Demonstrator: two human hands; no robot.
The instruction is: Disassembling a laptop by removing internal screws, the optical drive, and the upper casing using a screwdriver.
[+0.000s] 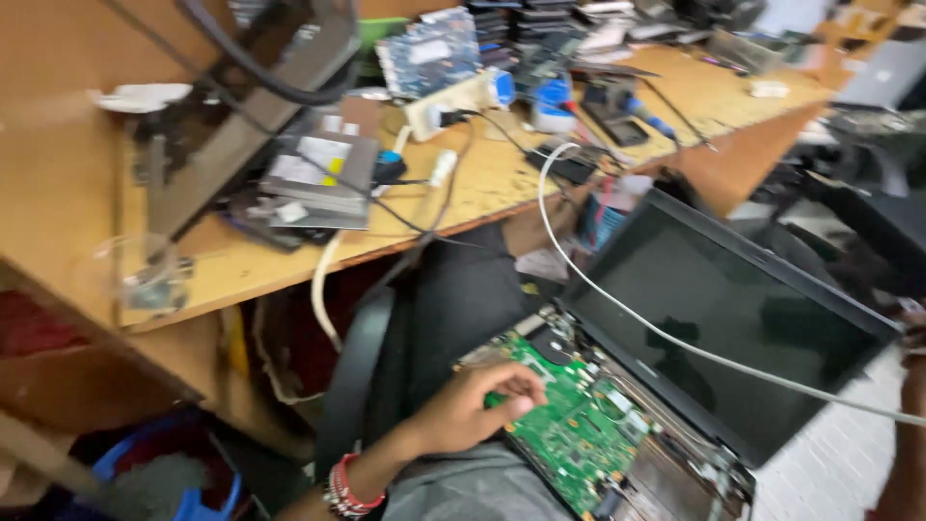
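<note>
An opened black laptop [733,289] lies across my lap, its dark screen tilted back and its base stripped so that the green circuit board [579,434] shows. My left hand [473,405], with red bangles at the wrist, curls its fingers over the board's near left corner and grips it. My right hand [912,330] is only a sliver at the frame's right edge, next to the lid's top corner; its fingers are hidden. A white cable [675,340] runs from the bench across the screen to the right.
A wooden workbench [241,270] stands to the left and behind. It carries a silver drive [318,178], a blue circuit board [429,50], a white power strip [453,101] and tangled black cables. A blue bin [207,497] sits below it, and a black strap [352,371] hangs beside my knee.
</note>
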